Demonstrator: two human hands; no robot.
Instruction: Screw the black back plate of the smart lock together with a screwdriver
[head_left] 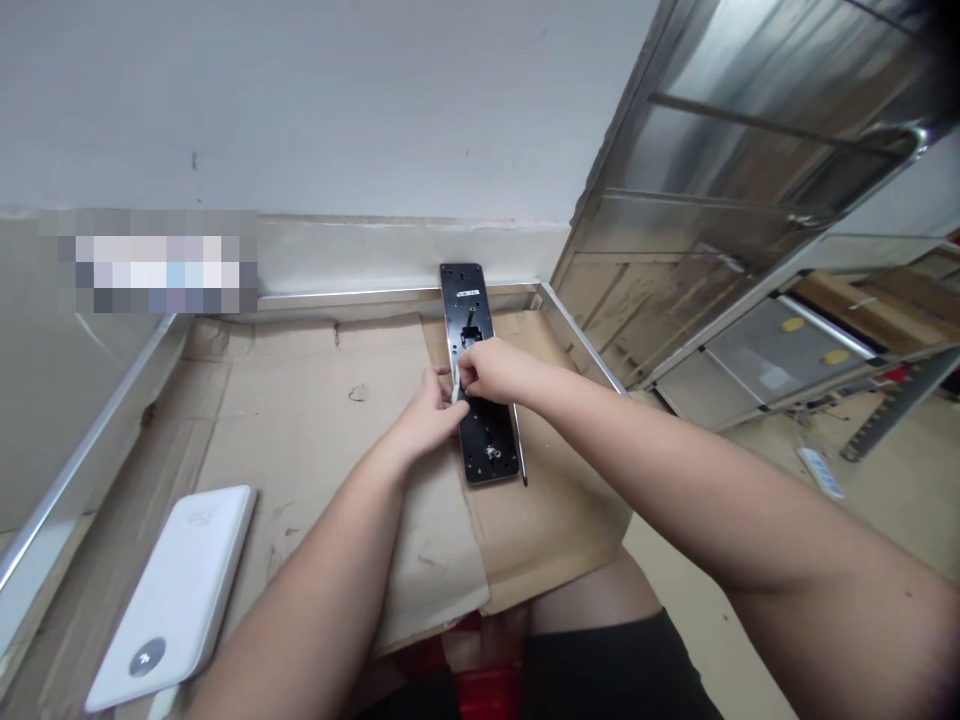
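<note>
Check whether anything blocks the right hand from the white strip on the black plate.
Nothing visible does: the right hand is already at the white strip, with the left hand beside it, above the black plate.

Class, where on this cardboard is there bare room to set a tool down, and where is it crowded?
Bare cardboard spreads between the white power bank and the black metal plate. A smaller patch lies right of the plate, under the right forearm. Crowded: mid-plate, where the left hand and right hand meet.
</note>
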